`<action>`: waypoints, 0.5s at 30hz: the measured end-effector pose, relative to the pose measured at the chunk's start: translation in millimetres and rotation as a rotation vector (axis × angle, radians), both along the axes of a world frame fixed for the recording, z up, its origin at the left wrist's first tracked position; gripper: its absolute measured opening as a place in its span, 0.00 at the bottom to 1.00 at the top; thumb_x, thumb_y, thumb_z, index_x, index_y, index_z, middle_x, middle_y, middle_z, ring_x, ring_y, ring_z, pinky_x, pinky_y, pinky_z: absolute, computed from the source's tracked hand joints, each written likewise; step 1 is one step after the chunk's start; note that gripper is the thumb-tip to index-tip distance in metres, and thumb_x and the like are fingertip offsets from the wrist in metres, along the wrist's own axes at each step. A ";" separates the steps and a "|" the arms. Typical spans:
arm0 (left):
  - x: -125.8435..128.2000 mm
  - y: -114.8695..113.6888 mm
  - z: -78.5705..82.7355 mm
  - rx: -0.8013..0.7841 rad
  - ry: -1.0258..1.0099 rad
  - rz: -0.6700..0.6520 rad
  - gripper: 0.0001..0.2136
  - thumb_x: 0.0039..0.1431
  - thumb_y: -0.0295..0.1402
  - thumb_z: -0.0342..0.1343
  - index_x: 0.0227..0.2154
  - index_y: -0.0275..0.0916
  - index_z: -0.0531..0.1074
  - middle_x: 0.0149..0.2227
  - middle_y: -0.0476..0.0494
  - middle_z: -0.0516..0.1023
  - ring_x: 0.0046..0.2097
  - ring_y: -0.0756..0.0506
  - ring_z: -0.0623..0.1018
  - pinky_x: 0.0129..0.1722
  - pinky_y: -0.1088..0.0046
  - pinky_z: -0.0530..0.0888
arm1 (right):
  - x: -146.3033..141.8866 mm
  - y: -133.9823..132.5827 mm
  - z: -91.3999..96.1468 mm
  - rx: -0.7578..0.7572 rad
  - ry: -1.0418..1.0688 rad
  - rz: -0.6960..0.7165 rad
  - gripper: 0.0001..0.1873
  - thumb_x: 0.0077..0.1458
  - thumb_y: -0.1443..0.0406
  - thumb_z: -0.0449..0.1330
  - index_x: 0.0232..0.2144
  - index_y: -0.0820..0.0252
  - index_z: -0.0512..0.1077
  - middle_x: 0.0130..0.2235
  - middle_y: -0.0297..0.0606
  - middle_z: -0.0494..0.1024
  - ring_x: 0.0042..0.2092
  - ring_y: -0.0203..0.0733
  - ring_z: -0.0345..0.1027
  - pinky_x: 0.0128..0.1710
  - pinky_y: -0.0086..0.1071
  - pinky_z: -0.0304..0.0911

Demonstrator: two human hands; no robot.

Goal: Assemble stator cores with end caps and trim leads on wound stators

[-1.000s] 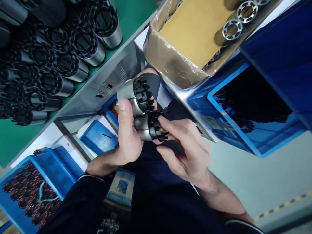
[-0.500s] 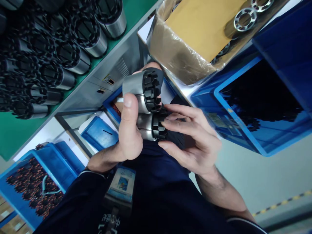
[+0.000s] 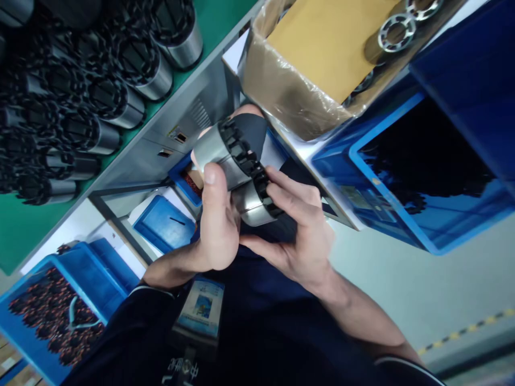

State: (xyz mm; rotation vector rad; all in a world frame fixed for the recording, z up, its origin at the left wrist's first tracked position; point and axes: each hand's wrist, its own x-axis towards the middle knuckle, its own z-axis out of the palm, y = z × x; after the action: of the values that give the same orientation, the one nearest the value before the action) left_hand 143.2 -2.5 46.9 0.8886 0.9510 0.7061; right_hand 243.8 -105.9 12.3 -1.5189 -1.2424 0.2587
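Left hand is clamped round two metal cylinders; right hand fingers close on the lower one's black toothed end, partly hiding it. Green mat lies upper left of them, cardboard box above.

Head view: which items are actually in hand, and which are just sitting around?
In hand:
- upper metal cylinder, left hand
- lower metal cylinder, right hand on its black toothed end

Lying about:
- finished cylinders on green mat
- cardboard box
- blue bin of black parts
- blue bin, lower left
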 end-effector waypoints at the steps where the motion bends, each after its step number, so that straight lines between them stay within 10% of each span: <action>1: 0.8 -1.5 0.1 -0.010 -0.069 0.002 0.24 0.78 0.65 0.55 0.49 0.53 0.83 0.67 0.45 0.86 0.84 0.34 0.69 0.75 0.50 0.80 | -1.2 2.5 -5.1 0.054 0.006 -0.034 0.37 0.67 0.56 0.81 0.72 0.46 0.74 0.68 0.49 0.86 0.67 0.60 0.85 0.61 0.55 0.87; 5: -11.5 2.0 6.3 -0.089 -0.212 -0.105 0.10 0.76 0.43 0.66 0.56 0.54 0.82 0.61 0.47 0.89 0.80 0.32 0.76 0.73 0.46 0.83 | 13.8 -0.2 -16.3 0.159 0.112 -0.061 0.30 0.70 0.56 0.78 0.68 0.51 0.76 0.58 0.45 0.91 0.58 0.54 0.91 0.55 0.46 0.89; 9: -26.6 19.1 12.8 -0.019 0.040 -0.193 0.24 0.66 0.24 0.69 0.55 0.65 0.79 0.66 0.64 0.87 0.79 0.33 0.77 0.67 0.43 0.86 | 41.8 -21.0 -5.2 -0.009 0.082 0.032 0.26 0.75 0.48 0.72 0.66 0.50 0.77 0.69 0.50 0.85 0.68 0.54 0.85 0.67 0.50 0.84; 15: -11.5 18.8 -0.8 -0.104 -0.010 -0.073 0.09 0.68 0.40 0.73 0.48 0.61 0.85 0.39 0.53 0.88 0.48 0.40 0.89 0.51 0.60 0.92 | 47.1 -26.4 16.3 -0.274 -0.121 0.228 0.28 0.69 0.46 0.77 0.62 0.52 0.85 0.89 0.50 0.53 0.88 0.62 0.52 0.86 0.58 0.59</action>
State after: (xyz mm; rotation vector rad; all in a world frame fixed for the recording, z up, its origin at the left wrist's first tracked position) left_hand 131.6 16.3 46.1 0.8236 0.9336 0.5925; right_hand 290.9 -132.3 28.6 -1.6431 -1.5278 0.5108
